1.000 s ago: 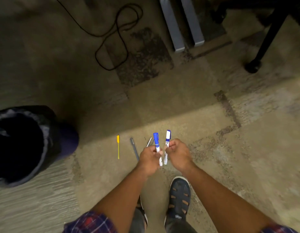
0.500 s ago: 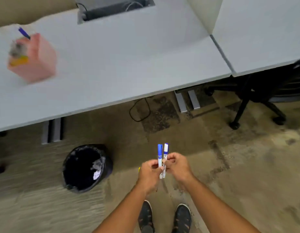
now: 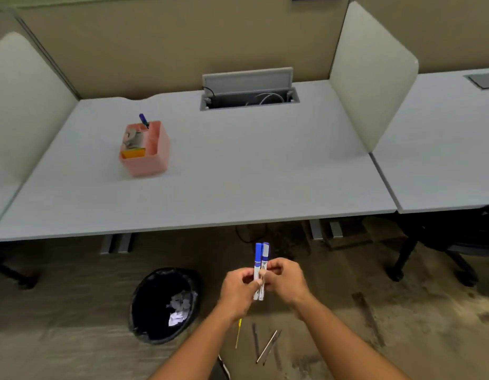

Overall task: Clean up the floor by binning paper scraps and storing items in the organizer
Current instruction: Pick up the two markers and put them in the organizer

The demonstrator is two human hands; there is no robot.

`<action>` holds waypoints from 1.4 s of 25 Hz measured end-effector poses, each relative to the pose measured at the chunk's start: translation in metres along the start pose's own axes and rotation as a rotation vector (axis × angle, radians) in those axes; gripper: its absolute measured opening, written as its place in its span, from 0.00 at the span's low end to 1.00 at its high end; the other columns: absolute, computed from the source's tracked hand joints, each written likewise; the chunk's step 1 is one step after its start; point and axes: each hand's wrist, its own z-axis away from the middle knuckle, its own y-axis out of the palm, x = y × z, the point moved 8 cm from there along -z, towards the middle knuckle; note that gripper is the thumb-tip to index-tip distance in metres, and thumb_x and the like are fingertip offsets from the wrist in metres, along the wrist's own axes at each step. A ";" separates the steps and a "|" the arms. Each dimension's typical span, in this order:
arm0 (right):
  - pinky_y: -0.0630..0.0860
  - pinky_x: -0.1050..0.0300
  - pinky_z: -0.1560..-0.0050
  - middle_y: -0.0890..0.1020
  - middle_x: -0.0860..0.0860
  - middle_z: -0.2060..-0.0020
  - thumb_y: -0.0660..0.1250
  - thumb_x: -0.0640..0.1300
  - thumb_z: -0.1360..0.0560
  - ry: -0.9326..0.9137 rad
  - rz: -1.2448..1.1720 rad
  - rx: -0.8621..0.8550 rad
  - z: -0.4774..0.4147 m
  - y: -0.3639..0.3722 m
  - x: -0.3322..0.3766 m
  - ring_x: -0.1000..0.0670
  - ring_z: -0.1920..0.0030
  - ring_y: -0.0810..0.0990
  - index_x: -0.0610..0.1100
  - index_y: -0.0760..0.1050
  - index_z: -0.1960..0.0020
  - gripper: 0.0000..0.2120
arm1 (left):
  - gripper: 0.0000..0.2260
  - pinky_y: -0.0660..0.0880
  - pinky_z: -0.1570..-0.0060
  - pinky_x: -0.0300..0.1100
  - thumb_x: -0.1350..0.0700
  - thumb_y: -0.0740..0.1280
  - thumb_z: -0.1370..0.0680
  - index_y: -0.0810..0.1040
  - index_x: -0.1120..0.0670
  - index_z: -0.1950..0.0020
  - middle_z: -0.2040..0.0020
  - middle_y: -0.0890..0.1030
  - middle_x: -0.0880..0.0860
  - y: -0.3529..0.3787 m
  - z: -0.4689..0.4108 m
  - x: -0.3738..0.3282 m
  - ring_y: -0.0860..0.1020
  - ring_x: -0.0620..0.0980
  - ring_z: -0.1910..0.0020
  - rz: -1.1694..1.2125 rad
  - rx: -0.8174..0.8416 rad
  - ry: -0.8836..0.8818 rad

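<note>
Two white markers with blue caps (image 3: 260, 259) stand upright side by side, pinched between both hands in front of the desk edge. My left hand (image 3: 238, 290) and my right hand (image 3: 286, 281) each grip them. A pink organizer (image 3: 153, 157) sits on the grey desk (image 3: 238, 174) at the left, with a blue pen and small items in it. On the floor left of my hands stands a black bin (image 3: 140, 314) holding crumpled paper scraps (image 3: 179, 308). A yellow pen (image 3: 238, 334), a grey pen (image 3: 255, 340) and a silver pen (image 3: 268, 345) lie on the carpet below my hands.
An open cable hatch (image 3: 249, 90) is set in the desk's back. White divider panels (image 3: 372, 75) flank the desk. A black office chair base (image 3: 430, 259) stands under the right-hand desk. Desk legs (image 3: 115, 244) and a cable are under the desk.
The view has risen from the floor to the desk, bringing the pink organizer and the whole bin into sight. Both hands have brought the two markers together, upright.
</note>
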 end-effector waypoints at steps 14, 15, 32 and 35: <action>0.86 0.55 0.55 0.83 0.51 0.46 0.73 0.40 0.23 -0.115 0.111 0.052 -0.045 0.180 0.182 0.49 0.51 0.86 0.51 0.74 0.36 0.18 | 0.05 0.83 0.43 0.46 0.49 0.70 0.20 0.85 0.47 0.47 0.51 0.86 0.47 -0.233 -0.055 -0.063 0.85 0.45 0.52 -0.139 0.159 0.025; 0.86 0.57 0.56 0.82 0.52 0.44 0.73 0.41 0.23 -0.163 0.132 0.065 -0.053 0.193 0.204 0.49 0.49 0.85 0.53 0.73 0.34 0.21 | 0.06 0.83 0.42 0.45 0.50 0.70 0.19 0.84 0.47 0.45 0.49 0.86 0.47 -0.251 -0.062 -0.071 0.85 0.46 0.51 -0.132 0.140 0.030; 0.86 0.48 0.50 0.85 0.52 0.46 0.74 0.36 0.25 -0.445 0.181 0.273 -0.276 0.315 0.473 0.47 0.48 0.85 0.50 0.83 0.42 0.14 | 0.07 0.84 0.48 0.44 0.59 0.69 0.20 0.83 0.53 0.43 0.45 0.84 0.52 -0.470 -0.267 -0.191 0.84 0.51 0.48 -0.148 -0.057 0.019; 0.85 0.50 0.46 0.85 0.54 0.47 0.74 0.37 0.25 -0.496 0.163 0.232 -0.328 0.321 0.515 0.48 0.47 0.85 0.51 0.84 0.45 0.12 | 0.08 0.84 0.46 0.47 0.62 0.70 0.21 0.85 0.54 0.45 0.49 0.86 0.53 -0.504 -0.315 -0.225 0.85 0.51 0.49 -0.129 -0.178 0.048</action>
